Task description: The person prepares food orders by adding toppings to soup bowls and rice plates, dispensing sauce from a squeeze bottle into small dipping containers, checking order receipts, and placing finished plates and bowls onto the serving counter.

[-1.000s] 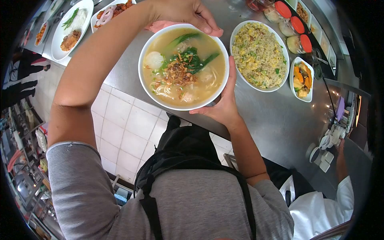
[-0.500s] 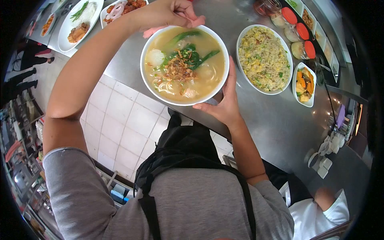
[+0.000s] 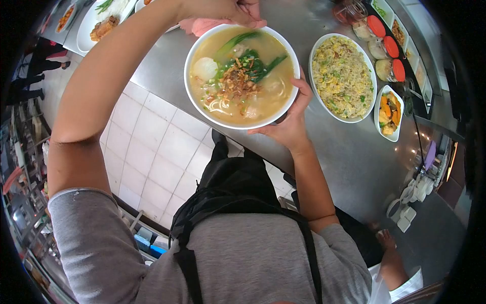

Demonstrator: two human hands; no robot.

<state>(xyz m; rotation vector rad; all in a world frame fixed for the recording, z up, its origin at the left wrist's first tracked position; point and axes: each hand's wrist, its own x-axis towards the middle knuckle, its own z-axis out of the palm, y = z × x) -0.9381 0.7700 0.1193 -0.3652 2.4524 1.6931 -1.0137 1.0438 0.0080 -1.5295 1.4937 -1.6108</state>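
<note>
Clearly, the bowl of noodle soup [image 3: 230, 124] sits between the two hands, at the upper middle of the frame. It is round, so it shows no long axis; what counts is the line from hand to hand, which slants across it from the top edge of the frame down to the right. The right hand [image 3: 291, 129] grips the bowl directly, its thumb along the lower rim and its fingers curled round the right side. The left hand [image 3: 228, 11] reaches over from the far left of the frame, bent and gathered on a pink cloth [image 3: 192, 25] that lies against the bowl's upper rim; its fingertips are partly hidden, so their exact grip cannot be told. The right hand is thus the nearer one, on the bowl itself, while the left has the cloth. Whether the base of the bowl touches the surface [image 3: 344, 157] cannot be told from this angle.

Just right of the bowl and the right fingers stands an oval dish of fried rice [image 3: 344, 78], its long axis leaning from upper left to lower right. Beyond it, at the right of the frame, a small dish of vegetables [image 3: 389, 114] lies well apart from both hands.
</note>
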